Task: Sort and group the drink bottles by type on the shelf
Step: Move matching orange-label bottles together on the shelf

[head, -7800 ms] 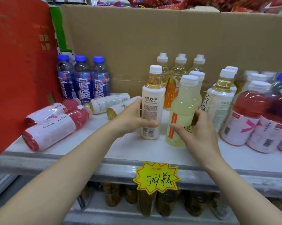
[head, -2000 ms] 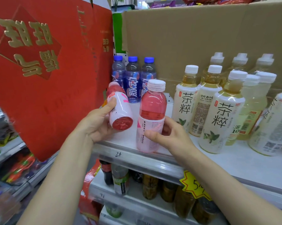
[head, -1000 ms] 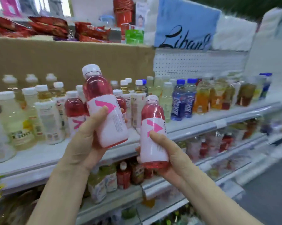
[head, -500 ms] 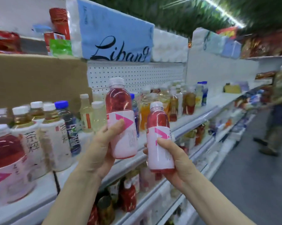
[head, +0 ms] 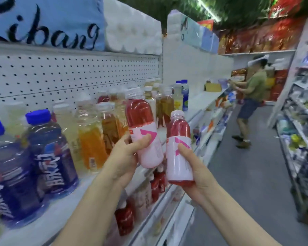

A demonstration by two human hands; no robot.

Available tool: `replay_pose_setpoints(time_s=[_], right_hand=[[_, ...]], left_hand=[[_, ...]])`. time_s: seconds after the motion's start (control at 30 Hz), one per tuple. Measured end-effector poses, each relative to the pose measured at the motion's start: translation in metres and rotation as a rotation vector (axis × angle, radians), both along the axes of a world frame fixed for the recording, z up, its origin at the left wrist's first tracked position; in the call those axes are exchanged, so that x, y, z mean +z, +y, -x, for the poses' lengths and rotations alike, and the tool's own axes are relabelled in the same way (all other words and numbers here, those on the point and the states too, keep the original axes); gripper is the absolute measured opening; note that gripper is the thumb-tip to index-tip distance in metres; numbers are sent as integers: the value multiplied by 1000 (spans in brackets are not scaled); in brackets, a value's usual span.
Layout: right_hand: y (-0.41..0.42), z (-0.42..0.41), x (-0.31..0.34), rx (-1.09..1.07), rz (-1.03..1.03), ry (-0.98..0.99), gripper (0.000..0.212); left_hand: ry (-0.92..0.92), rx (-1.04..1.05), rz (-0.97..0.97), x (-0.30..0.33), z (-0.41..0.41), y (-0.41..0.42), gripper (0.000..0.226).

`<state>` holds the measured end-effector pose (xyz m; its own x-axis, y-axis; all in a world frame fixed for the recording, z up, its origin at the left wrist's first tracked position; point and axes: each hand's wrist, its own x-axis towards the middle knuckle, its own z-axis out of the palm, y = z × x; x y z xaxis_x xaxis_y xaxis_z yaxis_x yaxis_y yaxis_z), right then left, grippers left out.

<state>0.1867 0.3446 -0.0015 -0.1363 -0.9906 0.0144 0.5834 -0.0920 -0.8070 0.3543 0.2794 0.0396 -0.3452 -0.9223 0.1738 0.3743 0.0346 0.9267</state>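
My left hand (head: 126, 155) grips one pink drink bottle (head: 140, 121) with a white-pink label, held upright in the air in front of the shelf (head: 75, 197). My right hand (head: 194, 174) grips a second pink drink bottle (head: 179, 139) of the same kind, just right of the first. Both bottles hang over the shelf's front edge, close together. On the shelf stand blue-capped purple bottles (head: 50, 157) at the left, then orange and yellow bottles (head: 93, 139), with more mixed bottles (head: 163, 103) farther along.
A white pegboard (head: 69, 75) backs the shelf, with tissue packs (head: 132, 31) on top. Lower shelves hold red bottles (head: 124, 219). A person (head: 252, 96) stands farther down the aisle on the right. Another shelving rack (head: 302, 139) lines the aisle's right side.
My view has swung further right along the shelf. Both hands still hold the pink bottles, now in front of the orange and yellow bottles, and the person down the aisle is nearer in view.
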Motion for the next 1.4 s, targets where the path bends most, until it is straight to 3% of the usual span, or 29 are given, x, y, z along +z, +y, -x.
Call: replay_pose_setpoints(time_s=[0.07, 0.17, 0.3, 0.57, 0.77, 0.93, 1.17, 1.4], right_hand=[[-21, 34, -3, -34, -12, 5, 71], [-59, 84, -1, -32, 34, 39, 78], [-103, 152, 5, 99, 44, 72, 62], [-180, 249, 22, 276, -11, 246, 63], [-225, 251, 23, 391, 19, 206, 52], [-251, 240, 20, 414, 86, 240, 57], [-268, 229, 18, 471, 129, 297, 65], [-281, 211, 11, 506, 144, 362, 56]], left_hand=[[-1, 23, -4, -5, 34, -24, 56], [-28, 48, 19, -8, 84, -62, 65], [-95, 128, 21, -13, 149, -113, 65], [-166, 351, -31, -19, 206, -184, 65], [-229, 442, -10, -26, 204, -195, 68], [-307, 507, 43, -39, 205, -200, 83], [-263, 608, 41, -41, 196, -203, 81], [-224, 696, 5, -45, 159, -207, 82]])
